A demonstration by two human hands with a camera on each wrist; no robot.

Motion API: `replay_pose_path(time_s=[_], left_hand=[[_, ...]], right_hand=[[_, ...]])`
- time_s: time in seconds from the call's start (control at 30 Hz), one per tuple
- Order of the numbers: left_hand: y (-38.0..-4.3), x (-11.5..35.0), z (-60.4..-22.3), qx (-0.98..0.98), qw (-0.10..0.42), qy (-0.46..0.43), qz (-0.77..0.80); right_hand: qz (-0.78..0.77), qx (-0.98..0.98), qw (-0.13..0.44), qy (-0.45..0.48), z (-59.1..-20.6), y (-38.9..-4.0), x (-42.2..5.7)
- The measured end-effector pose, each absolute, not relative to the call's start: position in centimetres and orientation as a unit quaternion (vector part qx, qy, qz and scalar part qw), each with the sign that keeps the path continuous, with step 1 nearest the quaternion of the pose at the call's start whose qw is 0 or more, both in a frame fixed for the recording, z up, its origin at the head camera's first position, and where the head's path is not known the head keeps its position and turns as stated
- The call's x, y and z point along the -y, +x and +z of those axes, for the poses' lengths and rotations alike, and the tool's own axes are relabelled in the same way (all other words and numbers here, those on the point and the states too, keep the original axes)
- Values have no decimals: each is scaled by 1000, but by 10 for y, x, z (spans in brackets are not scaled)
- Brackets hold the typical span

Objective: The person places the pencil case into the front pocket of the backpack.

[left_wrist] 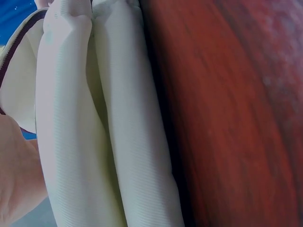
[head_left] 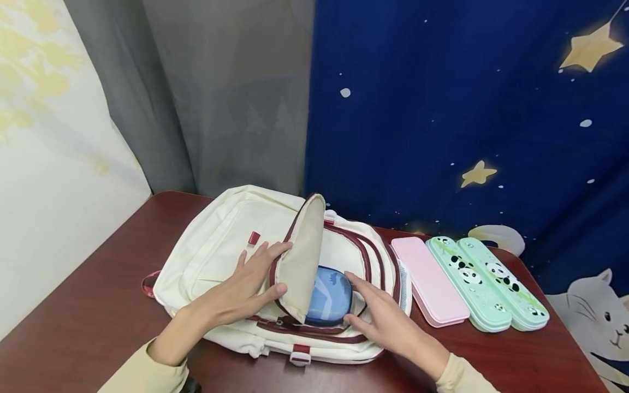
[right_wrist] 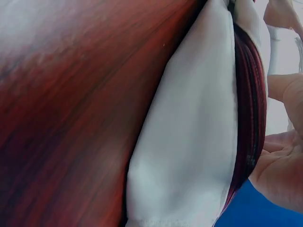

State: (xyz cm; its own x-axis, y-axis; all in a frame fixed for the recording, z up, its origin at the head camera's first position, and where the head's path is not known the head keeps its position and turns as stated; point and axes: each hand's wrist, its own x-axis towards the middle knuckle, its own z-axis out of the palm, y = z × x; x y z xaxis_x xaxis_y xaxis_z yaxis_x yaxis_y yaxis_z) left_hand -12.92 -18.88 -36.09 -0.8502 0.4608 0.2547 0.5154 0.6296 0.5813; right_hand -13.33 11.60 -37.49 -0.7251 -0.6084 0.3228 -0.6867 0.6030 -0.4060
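A cream backpack (head_left: 231,224) with dark red piping lies on the table, its front pocket flap (head_left: 301,267) folded up. My left hand (head_left: 245,284) rests at the flap's left edge, fingers spread, with thumb and index fingertips over the edge. In the pocket opening is a blue zip case (head_left: 330,295), its left part hidden behind the flap. My right hand (head_left: 385,316) has its fingers extended, with thumb and index fingertips right at the corners of the case's right end. In the right wrist view, parts of a hand (right_wrist: 279,170) show beside the backpack's zipped edge.
A pink pencil case (head_left: 432,281) and two mint-green panda pencil cases (head_left: 469,284) (head_left: 503,284) lie side by side to the right of the backpack. The red-brown table (head_left: 88,311) meets a white wall panel at left and grey and blue curtains (head_left: 383,136) behind.
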Motion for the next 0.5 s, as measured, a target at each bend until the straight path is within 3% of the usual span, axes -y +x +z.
replay_pose_path(time_s=[0.23,0.5], left_hand=[[-130,189,-355,908,47,-266,-322],[-127,187,-360,909,38,-264,-320]], right_hand=[[286,884,63,366,-372,-133,-94],[277,879,87,378,-376,-128,-81]])
